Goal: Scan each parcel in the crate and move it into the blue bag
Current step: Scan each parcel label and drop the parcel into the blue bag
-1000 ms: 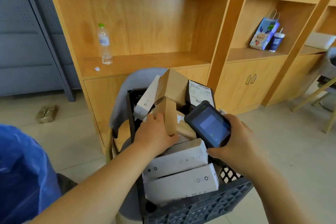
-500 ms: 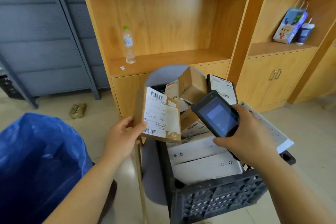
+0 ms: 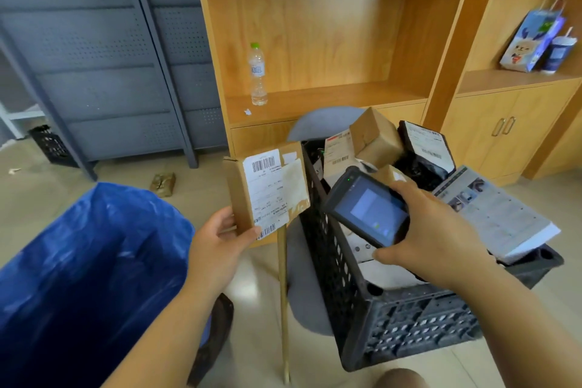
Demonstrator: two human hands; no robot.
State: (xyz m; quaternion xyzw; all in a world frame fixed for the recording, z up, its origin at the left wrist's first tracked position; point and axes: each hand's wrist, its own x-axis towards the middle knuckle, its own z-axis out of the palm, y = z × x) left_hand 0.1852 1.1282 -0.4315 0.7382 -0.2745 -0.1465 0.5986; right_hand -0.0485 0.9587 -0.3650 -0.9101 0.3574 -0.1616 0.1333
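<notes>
My left hand [image 3: 217, 242] holds a flat brown cardboard parcel [image 3: 267, 189] upright by its lower corner, its white barcode label facing me, to the left of the crate. My right hand [image 3: 437, 236] grips a black handheld scanner [image 3: 365, 211] with a lit screen, held over the crate and tilted toward the parcel. The black plastic crate [image 3: 409, 327] sits on a grey chair and holds several more parcels: a brown box [image 3: 376, 138], a black bag with a label [image 3: 425, 151], white boxes. The open blue bag [image 3: 85, 264] stands at lower left.
A wooden shelf unit [image 3: 315, 98] stands behind the crate with a water bottle [image 3: 257, 74] on it. A paper gift bag [image 3: 532, 41] and cup sit on the right shelf. Grey metal lockers [image 3: 104, 57] are at the left. A small brown packet [image 3: 163, 183] lies on the floor.
My left hand lifted the flat brown parcel out of the crate and carried it left, turning its label toward me. The scanner stayed over the crate in my right hand.
</notes>
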